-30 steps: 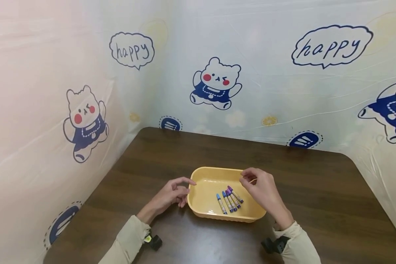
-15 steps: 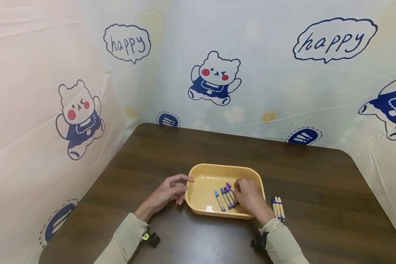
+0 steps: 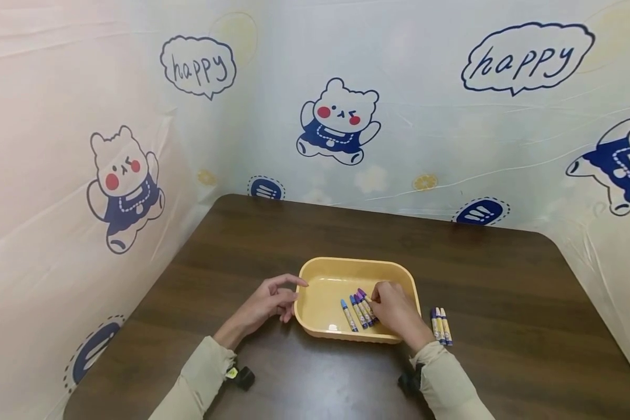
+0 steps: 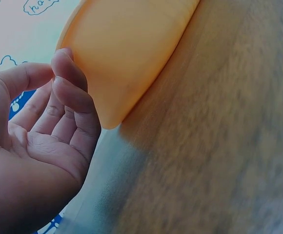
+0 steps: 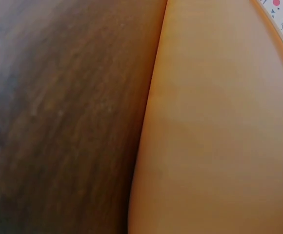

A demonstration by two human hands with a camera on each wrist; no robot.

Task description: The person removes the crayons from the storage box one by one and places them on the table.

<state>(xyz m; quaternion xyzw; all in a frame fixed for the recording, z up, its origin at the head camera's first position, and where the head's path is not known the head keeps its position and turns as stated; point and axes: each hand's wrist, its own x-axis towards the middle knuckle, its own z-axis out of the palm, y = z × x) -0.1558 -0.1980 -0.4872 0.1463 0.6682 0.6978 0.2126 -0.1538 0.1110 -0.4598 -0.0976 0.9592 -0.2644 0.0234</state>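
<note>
While my right hand (image 3: 394,312) curls onto the crayons (image 3: 358,309) in the yellow tray (image 3: 325,271)
They lie lengthwise toward me, just under its fingertips; my left hand (image 3: 270,303) rests relaxed, touching the tray's left wall.

The word "happy" stands handwritten in two speech bubbles (image 3: 198,65) (image 3: 527,58) printed on the backdrop sheet (image 3: 425,140), and dark blue ovals (image 3: 480,212) there carry three exclamation marks.

We see a pale yellow tray (image 3: 325,274) holding blue and purple crayons (image 3: 358,309), on a dark brown wood-grain desk (image 3: 504,280); at upper left, a pastel backdrop (image 3: 58,87) with navy-dressed bears.
</note>
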